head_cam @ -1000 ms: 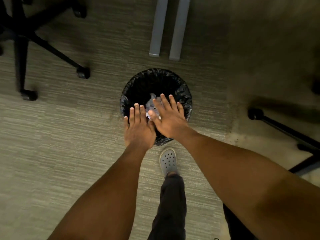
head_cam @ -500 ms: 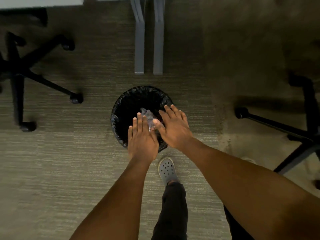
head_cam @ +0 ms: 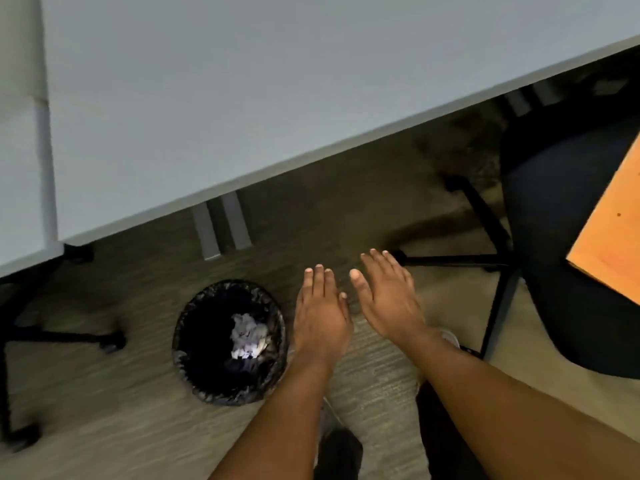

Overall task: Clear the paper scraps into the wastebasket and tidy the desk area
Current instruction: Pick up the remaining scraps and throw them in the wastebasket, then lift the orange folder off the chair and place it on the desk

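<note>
Left hand [head_cam: 320,315] and right hand [head_cam: 388,299] flat, empty, fingers loosely together, wastebasket [head_cam: 187,355] just left of the left fingers, crumpled, somewhat blurred paper scraps [head_cam: 249,336] inside, desk [head_cam: 207,98] beyond the fingertips.

A pale counter [head_cam: 242,98] fills the upper frame, its top bare. On the carpeted floor [head_cam: 104,427] at lower centre stands a black-lined wastebasket [head_cam: 194,372] holding crumpled paper scraps [head_cam: 249,336].

Left hand [head_cam: 320,315]: lower centre of the frame, flat, palm down, fingers straight and close together, empty.
Right hand [head_cam: 388,296]: just right of the left and slightly higher, palm down, fingers extended, thumb out toward the left hand, empty.
Gap: the hands look apart, though blur makes this uncertain.
Forearms: bare, both rising from the bottom edge.
</note>
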